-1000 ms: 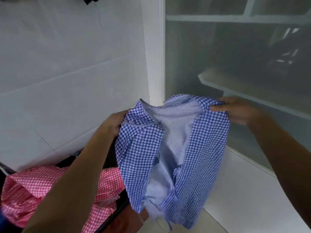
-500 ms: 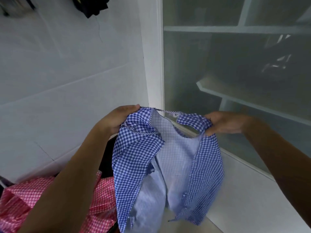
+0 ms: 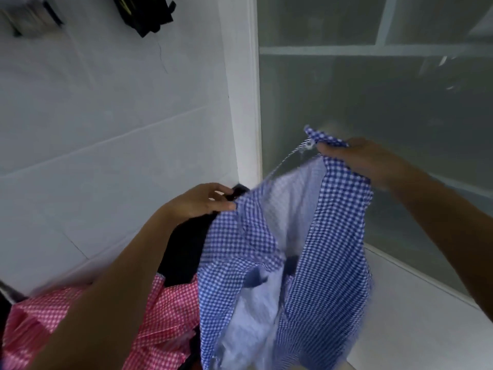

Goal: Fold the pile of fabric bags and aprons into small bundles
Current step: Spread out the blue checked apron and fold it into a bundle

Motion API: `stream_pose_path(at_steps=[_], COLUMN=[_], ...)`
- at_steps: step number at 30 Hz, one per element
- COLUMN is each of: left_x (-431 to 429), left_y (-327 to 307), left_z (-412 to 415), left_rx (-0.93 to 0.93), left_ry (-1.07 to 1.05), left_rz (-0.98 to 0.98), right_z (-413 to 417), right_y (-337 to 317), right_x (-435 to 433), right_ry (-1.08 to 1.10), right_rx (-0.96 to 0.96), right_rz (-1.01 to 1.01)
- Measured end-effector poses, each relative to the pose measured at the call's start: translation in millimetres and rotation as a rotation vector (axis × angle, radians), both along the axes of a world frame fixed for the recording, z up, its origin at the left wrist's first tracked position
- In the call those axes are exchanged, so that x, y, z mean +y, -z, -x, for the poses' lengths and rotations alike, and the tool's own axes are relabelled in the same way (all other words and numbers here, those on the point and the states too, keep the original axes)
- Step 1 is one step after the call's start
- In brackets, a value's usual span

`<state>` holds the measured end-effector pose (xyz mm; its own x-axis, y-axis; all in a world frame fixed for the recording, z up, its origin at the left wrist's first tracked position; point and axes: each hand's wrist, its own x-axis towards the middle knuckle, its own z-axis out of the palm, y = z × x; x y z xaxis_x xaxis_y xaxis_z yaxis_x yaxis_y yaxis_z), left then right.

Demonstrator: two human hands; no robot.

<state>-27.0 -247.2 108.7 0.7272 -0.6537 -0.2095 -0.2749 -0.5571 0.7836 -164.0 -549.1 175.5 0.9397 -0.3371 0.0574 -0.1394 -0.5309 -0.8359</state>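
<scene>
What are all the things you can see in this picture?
blue cloth: one, blue-and-white checks, hanging in the middle from both hands.
pink cloth: one, pink-and-white checks, crumpled at the lower left.
black cloth: one, black, behind the left hand, above the pink cloth.
dark thing: one, black, on the wall at the top; too blurred to name.
wall: one, white, left half.
post: one, white, upright in the middle.
glass panel: one, grey and frosted, right side.
left hand: one, pinches the blue cloth's left edge.
right hand: one, grips the blue cloth's top corner.

No text, label or number can be read anywhere.
</scene>
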Motion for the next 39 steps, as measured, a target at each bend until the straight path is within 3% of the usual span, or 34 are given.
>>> stream_pose_path(at_steps=[3,8,10,15,21,25,31,34,37,39], left_x=[-14.3,-44.2,-54.8,-78.7,-100.3,-121.0,-137.7,-118.6,-92.4,-79.8], left_y=[27.0,74.5,97.2,160.2,214.2,204.4,176.4,140.2,90.6,58.4], left_z=[27.0,98.5,114.2,147.9,173.8,164.5,141.0,110.6,78.6,63.3], left_rx=[-0.011,-0.144,-0.222,-0.27,-0.142,-0.147,-0.198,-0.252,0.008,0.194], left_ry=[-0.07,-0.069,-0.003,0.254,-0.004,-0.174,-0.243,-0.09,0.057,-0.004], left_rz=[0.104,0.368,0.29,-0.133,-0.092,-0.015,-0.005,-0.085,0.038,0.207], right_z=[0.2,0.3,3.1,3.1,7.5,13.3,30.4,41.5,46.7,48.2], right_y=[-3.5,-5.1,-8.2,-10.4,-24.9,-39.6,-66.0,-78.9,-78.7,-72.2], right_x=[11.0,20.3,23.8,25.8,26.6,23.4,9.6,-7.5,-29.2,-46.5], right_ry=[-0.133,-0.254,-0.296,-0.255,-0.284,-0.265,-0.291,-0.379,-0.446,-0.467], right_rx=[0.08,0.163,0.144,0.117,0.157,0.161,0.17,0.237,0.5,0.674], right_rz=[0.229,0.287,0.318,0.314,0.245,0.21,0.185,0.46,0.721,0.859])
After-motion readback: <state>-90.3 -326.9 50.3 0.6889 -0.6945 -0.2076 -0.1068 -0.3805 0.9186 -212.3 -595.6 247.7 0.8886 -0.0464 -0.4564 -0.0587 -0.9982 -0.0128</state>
